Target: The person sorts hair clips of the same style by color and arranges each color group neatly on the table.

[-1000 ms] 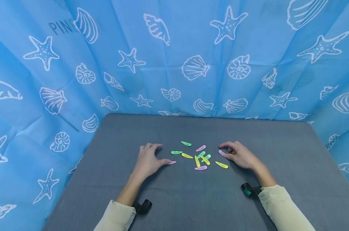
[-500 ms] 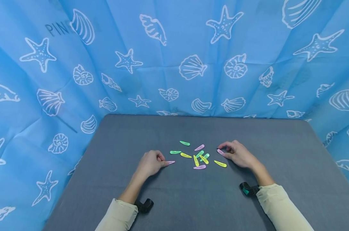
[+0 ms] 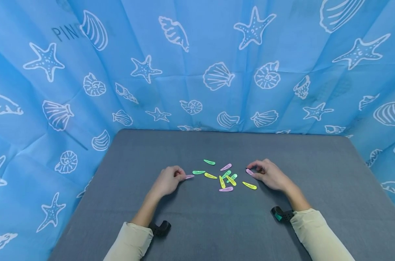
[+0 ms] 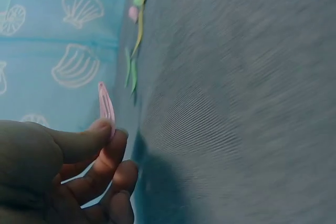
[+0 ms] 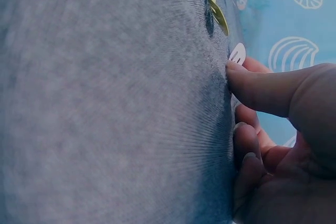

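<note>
My left hand (image 3: 169,180) pinches a pink snap hair clip (image 3: 189,177) between thumb and fingertips, left of the scattered clips. In the left wrist view that pink clip (image 4: 106,103) points up from the fingertips, above the cloth. My right hand (image 3: 271,174) has its thumb and index finger on the two ends of another pink clip (image 3: 249,171), close over the table. The right wrist view shows this clip (image 5: 238,53) partly hidden behind the thumb. Just in front of it lies a yellow clip (image 3: 249,185).
Between the hands, several clips lie on the grey table (image 3: 197,224): a green clip (image 3: 209,162) farthest back, a lilac clip (image 3: 226,167), a yellow clip (image 3: 210,175), and an overlapping yellow and green group. A blue shell-print curtain (image 3: 184,72) hangs behind the table.
My left thumb and fingers have closed on the pink clip, and the hand has raised it and drawn it slightly back and left. My right hand keeps its place.
</note>
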A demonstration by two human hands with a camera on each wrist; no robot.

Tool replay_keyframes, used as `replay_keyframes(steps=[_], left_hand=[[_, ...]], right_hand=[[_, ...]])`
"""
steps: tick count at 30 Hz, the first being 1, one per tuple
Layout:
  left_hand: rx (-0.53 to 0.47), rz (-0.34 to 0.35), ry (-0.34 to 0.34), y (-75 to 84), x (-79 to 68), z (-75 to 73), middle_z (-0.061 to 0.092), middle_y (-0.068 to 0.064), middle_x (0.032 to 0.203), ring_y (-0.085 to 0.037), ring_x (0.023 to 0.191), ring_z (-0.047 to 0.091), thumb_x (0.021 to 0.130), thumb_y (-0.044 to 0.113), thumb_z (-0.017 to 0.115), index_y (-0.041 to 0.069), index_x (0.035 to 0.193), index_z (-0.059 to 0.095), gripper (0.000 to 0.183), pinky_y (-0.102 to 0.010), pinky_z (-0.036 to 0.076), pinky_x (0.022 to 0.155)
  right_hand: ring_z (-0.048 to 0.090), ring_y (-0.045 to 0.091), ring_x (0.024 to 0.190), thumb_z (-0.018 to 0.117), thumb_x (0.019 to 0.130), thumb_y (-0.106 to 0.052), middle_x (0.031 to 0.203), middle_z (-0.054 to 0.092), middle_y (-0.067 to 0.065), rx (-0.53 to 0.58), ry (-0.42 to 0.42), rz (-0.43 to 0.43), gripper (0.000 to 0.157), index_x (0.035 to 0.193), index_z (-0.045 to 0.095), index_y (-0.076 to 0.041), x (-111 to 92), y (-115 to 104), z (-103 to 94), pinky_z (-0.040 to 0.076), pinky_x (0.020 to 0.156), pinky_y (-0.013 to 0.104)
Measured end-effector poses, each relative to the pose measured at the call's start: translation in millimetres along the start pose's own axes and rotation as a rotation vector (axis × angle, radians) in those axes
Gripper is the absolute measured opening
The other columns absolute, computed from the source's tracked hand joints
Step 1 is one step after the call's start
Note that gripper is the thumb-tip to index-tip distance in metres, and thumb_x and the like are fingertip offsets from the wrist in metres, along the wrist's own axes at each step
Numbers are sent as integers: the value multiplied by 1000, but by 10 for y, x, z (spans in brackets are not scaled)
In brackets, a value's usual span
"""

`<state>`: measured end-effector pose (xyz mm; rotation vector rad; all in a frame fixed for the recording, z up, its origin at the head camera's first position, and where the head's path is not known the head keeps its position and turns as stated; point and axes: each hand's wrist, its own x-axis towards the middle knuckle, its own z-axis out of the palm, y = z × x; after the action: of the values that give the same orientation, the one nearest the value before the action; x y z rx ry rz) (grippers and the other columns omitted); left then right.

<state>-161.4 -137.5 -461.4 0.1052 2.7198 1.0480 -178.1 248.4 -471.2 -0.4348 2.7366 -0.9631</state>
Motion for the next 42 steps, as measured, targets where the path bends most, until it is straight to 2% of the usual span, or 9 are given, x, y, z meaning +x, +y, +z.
replay_keyframes(steps=[6, 14, 17, 24, 29, 33, 37, 42], left_hand=[[-23, 11, 82, 14, 234, -185, 71, -5, 98, -17, 80, 57, 103, 21, 61, 14, 105, 75, 16, -32, 44, 72], [-48, 42, 244, -127, 812, -275, 72, -7, 101, -22, 86, 60, 104, 26, 61, 12, 108, 75, 20, -35, 47, 76], [-80, 12, 258, -165, 987, -271, 71, -8, 105, -24, 91, 60, 104, 27, 60, 12, 110, 74, 22, -38, 48, 80], [-89, -43, 284, -170, 1290, -272, 70, -9, 111, -26, 99, 60, 105, 28, 58, 11, 111, 73, 23, -43, 49, 88], [-99, -76, 300, -207, 1405, -261, 70, -10, 112, -27, 100, 60, 105, 28, 59, 11, 111, 73, 23, -45, 49, 90], [-96, -72, 283, -275, 1450, -257, 71, -10, 114, -28, 104, 61, 105, 31, 58, 11, 114, 74, 27, -46, 48, 94], [-143, -53, 225, -325, 1466, -278, 70, -12, 120, -28, 110, 61, 104, 34, 60, 10, 121, 72, 31, -46, 48, 97], [-174, -31, 158, -362, 1466, -306, 65, -12, 117, -27, 104, 57, 97, 26, 72, 10, 126, 69, 34, -42, 46, 92]], right_hand=[[46, 20, 87, 66, 98, -12, 102, 55, 12, -3, 1, 10, 24, 123, 68, -10, -1, -4, 1, 36, 73, 33], [47, 19, 88, 67, 98, -11, 102, 57, 12, 8, 20, -5, 20, 117, 69, -9, -5, 0, 10, 38, 75, 32], [48, 18, 88, 68, 97, -13, 102, 57, 12, 21, 30, -4, 15, 111, 69, -8, -1, -2, 31, 39, 75, 31], [49, 17, 85, 71, 96, -15, 99, 56, 11, 22, 56, 24, 9, 99, 67, -6, 8, -2, 39, 41, 75, 29], [49, 16, 83, 71, 96, -14, 96, 57, 10, -11, 73, 17, 7, 94, 68, -8, 16, 1, 29, 41, 73, 28], [49, 16, 81, 70, 96, -13, 94, 57, 9, -18, 75, 11, 5, 93, 69, -9, 21, 8, 27, 40, 72, 27], [49, 16, 81, 70, 96, -13, 93, 58, 8, -17, 71, 16, 5, 93, 69, -9, 25, 17, 18, 40, 72, 28], [50, 16, 82, 70, 97, -15, 95, 58, 9, -8, 58, 32, 6, 95, 70, -9, 31, 35, 9, 41, 73, 29]])
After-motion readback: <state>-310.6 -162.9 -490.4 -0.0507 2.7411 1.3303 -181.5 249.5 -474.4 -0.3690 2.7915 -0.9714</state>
